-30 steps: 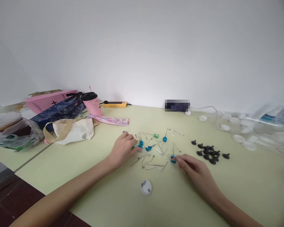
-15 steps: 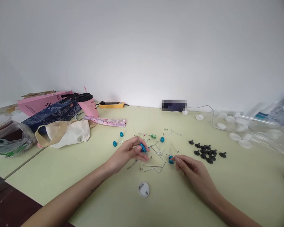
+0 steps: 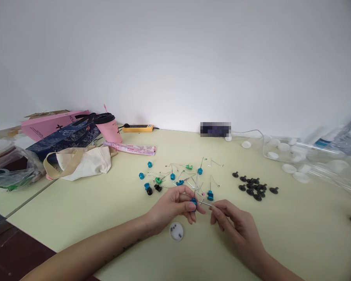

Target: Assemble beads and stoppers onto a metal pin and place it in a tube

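Between the thumb and fingers of my left hand (image 3: 177, 206) is a small blue metal fitting (image 3: 194, 203), with a thin rod standing up from it. My right hand (image 3: 232, 220) pinches a slim hex key (image 3: 205, 203), its tip pointing left at the fitting; whether they touch I cannot tell. Just below my left hand lies a round white cap (image 3: 176, 237) with several small dark screws in it. Behind the hands, another blue fitting with a bent wire (image 3: 210, 195) stands on the table, among loose bent wires and green fittings (image 3: 158, 180).
Several black suction-cup-like pieces (image 3: 253, 187) lie to the right. White caps (image 3: 289, 168) and clear plastic packaging (image 3: 324, 171) are beyond them. At the left are a cloth bag (image 3: 87, 163), a pink cup (image 3: 109, 130) and boxes (image 3: 64, 140). A yellow power strip (image 3: 138, 128) sits by the wall.
My left hand has moved right and down with the blue fitting, which now stands more upright. The hex key in my right hand has come down, close to the fitting.
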`<state>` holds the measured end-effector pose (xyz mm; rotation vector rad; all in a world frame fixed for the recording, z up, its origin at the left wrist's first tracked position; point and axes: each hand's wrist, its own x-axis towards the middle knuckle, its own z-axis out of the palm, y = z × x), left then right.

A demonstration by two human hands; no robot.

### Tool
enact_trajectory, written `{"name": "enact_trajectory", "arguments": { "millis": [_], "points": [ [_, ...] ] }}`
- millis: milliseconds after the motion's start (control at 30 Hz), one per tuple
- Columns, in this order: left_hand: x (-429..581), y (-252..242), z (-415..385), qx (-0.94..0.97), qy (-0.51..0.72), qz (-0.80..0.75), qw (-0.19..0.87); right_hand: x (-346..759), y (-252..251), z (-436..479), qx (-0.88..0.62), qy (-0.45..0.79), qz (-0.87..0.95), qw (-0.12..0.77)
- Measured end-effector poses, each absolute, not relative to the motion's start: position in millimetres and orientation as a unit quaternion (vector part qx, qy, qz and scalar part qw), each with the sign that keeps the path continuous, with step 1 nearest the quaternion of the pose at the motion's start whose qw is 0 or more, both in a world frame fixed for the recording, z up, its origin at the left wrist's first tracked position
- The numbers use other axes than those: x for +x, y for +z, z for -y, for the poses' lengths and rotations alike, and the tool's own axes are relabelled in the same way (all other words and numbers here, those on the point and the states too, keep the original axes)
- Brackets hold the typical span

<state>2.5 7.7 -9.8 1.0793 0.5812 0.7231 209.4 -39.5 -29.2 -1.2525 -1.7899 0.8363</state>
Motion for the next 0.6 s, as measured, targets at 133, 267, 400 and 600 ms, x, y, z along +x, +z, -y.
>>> {"name": "enact_trajectory", "arguments": {
  "millis": [133, 267, 400, 600],
  "points": [
    [1.9, -7.5, -4.1, 0.495, 0.328, -0.257, 0.763, 207.8, -27.8, 42.0, -0.487, 0.318, 0.712, 0.393],
    [3.5, -10.8, -3.4, 0.493, 0.320, -0.253, 0.769, 207.7, -30.2, 43.5, -0.479, 0.299, 0.727, 0.390],
    [5.1, -13.2, -3.7, 0.499, 0.316, -0.259, 0.764, 207.9, -32.1, 42.6, -0.475, 0.309, 0.731, 0.379],
    [4.2, -15.2, -2.7, 0.553, 0.340, -0.309, 0.695, 201.8, -25.8, 43.5, -0.499, 0.398, 0.676, 0.370]
  ]
}}
